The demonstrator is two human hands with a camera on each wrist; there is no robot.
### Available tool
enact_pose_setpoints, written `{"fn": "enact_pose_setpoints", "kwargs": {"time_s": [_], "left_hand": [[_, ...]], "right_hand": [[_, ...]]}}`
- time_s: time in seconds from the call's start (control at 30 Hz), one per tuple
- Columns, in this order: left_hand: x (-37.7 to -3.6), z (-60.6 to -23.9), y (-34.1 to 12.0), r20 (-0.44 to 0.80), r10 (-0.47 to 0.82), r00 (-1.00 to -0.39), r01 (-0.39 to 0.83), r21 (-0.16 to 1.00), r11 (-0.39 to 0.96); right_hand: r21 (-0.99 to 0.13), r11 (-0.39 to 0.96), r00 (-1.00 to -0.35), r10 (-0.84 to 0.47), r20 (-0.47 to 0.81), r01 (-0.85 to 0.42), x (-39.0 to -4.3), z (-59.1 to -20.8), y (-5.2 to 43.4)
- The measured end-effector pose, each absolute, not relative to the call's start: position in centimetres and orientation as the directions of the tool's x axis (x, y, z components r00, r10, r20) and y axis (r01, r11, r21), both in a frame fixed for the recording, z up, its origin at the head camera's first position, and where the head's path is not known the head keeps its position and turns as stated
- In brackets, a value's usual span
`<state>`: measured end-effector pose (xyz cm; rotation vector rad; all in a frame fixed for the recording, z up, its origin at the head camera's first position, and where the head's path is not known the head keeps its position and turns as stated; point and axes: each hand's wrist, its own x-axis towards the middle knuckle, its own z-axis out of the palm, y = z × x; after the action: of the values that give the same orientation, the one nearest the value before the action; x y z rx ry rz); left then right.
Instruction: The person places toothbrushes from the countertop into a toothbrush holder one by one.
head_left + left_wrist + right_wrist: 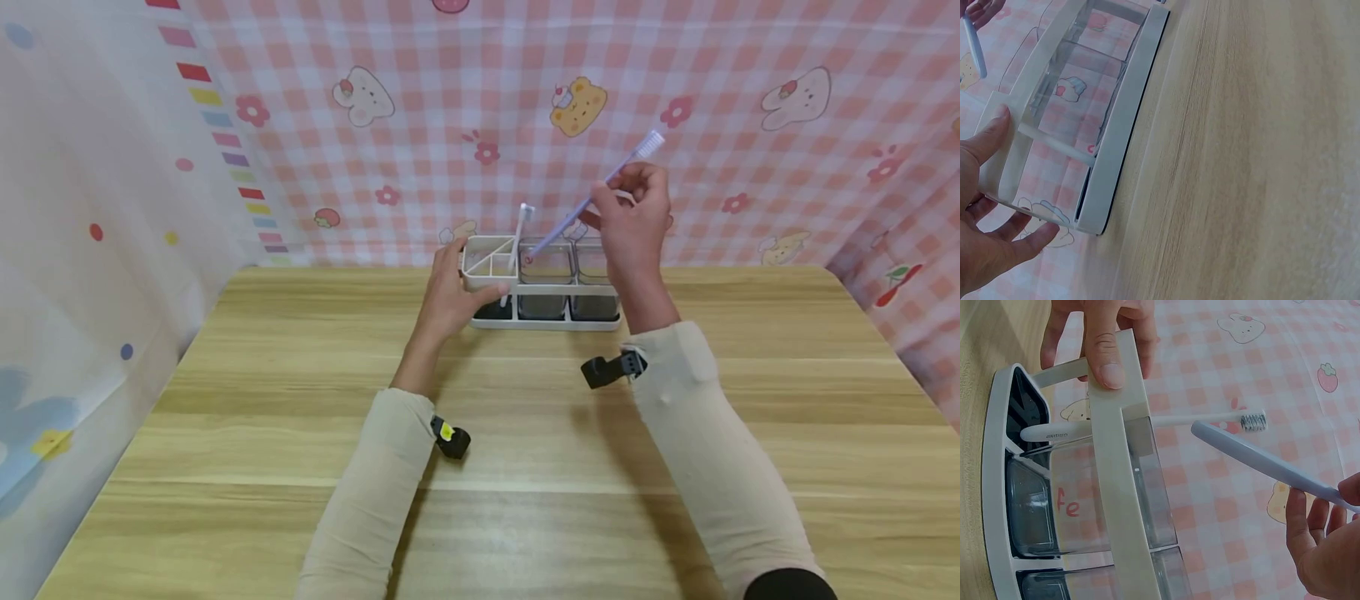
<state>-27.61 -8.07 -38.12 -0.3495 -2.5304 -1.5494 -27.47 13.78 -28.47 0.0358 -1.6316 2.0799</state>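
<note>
From the head view the left hand grips the end of the white plastic toothbrush rack on the wooden worktop, while the right hand pinches a lilac toothbrush slanting above it; the right wrist view shows a white toothbrush already slotted in.

We see a smooth matt wood-grain table, a white plastic rack with clear glossy cups, and printed cloth behind.
</note>
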Motion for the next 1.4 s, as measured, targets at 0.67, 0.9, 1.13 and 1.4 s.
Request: {"fn": "enact_pose_setpoints", "kwargs": {"time_s": [0.67, 0.9, 1.13, 1.4], "left_hand": [[-27.6, -38.3, -8.4, 0.245, 0.116, -0.963, 0.271, 0.860, 0.432], [-27.6, -38.4, -8.0, 0.257, 0.127, -0.958, 0.287, 0.864, 0.414], [-27.5, -38.1, -8.0, 0.251, 0.125, -0.960, 0.281, 0.861, 0.424], [-27.6, -38.1, -8.1, 0.258, 0.123, -0.958, 0.286, 0.862, 0.419]], "right_hand": [[-0.911, -0.092, -0.892, 0.266, 0.366, -0.401, -27.4, -28.5, 11.9], [-0.916, -0.088, -0.897, 0.259, 0.359, -0.392, -27.3, -28.6, 11.8], [-0.920, -0.073, -0.902, 0.241, 0.359, -0.386, -27.3, -28.6, 11.5], [-0.929, -0.060, -0.914, 0.214, 0.346, -0.366, -27.4, -29.0, 11.1]]}}
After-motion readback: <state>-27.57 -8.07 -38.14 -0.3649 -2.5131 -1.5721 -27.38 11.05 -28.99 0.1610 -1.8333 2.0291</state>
